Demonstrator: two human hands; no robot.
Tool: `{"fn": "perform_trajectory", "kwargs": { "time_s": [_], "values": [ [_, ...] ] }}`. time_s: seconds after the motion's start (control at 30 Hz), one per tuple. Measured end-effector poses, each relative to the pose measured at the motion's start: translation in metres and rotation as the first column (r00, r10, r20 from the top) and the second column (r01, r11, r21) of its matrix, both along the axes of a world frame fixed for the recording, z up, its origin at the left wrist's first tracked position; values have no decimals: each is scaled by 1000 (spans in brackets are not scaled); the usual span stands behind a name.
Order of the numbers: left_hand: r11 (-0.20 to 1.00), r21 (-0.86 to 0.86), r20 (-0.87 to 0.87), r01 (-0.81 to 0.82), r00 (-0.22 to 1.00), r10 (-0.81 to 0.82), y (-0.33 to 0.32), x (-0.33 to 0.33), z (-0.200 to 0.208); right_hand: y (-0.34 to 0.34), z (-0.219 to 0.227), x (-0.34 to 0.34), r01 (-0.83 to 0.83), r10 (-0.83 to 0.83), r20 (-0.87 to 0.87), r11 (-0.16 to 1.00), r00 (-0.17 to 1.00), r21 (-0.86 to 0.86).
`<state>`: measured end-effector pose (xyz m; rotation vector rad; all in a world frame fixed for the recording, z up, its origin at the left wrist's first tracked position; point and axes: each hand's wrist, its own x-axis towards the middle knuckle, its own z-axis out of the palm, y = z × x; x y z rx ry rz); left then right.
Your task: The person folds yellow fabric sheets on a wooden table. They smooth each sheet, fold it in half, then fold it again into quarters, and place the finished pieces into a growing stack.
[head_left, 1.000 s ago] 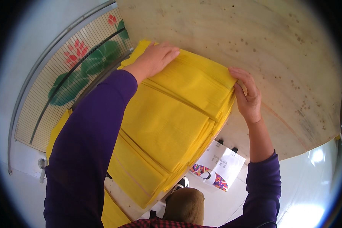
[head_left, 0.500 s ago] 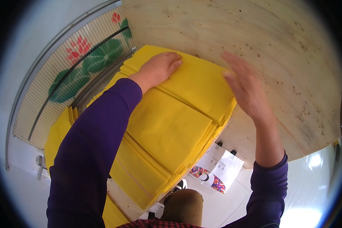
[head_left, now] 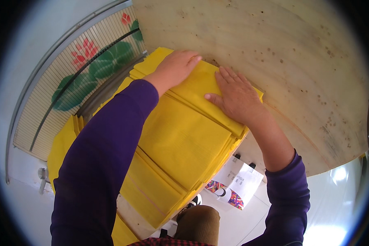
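Note:
Overlapping stacks of flat yellow cloth-like pieces lie on a pale wooden board in front of me. My left hand [head_left: 177,69] rests on the far stack [head_left: 199,92], near its far edge, fingers stretched out and thumb apart. On the right part of the same stack my right hand [head_left: 238,96] lies flat, palm down, with its fingers spread. Nearer to me is a middle stack [head_left: 184,137], slightly overlapped by the far one. The nearest stack [head_left: 147,190] shows a faint pale line across it. Both palms are hidden.
A pale, spotted wooden board [head_left: 315,94] stretches across the back and right. At left stands a slatted panel with painted lotus flowers [head_left: 94,61]. A white bag with a colourful pattern [head_left: 238,180] is on the tiled floor. More yellow pieces [head_left: 63,143] lie at far left.
My right hand has come down and left, from above the board onto the far stack. My left hand has shifted slightly farther away. The far stack's right end sits a little differently.

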<state>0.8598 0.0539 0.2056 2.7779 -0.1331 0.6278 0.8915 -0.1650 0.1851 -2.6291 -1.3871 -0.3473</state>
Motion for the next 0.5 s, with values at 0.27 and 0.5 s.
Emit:
{"fn": "perform_trajectory", "kwargs": {
  "time_s": [0.27,0.5],
  "values": [
    [993,114,-203,-10,979,34,-31,29,-25,0,-9,-1,-24,24,17,1000,1000,-1],
    [950,190,-366,-249,879,304,16,30,-36,2,-21,-3,-10,11,20,999,1000,-47]
  ]
}}
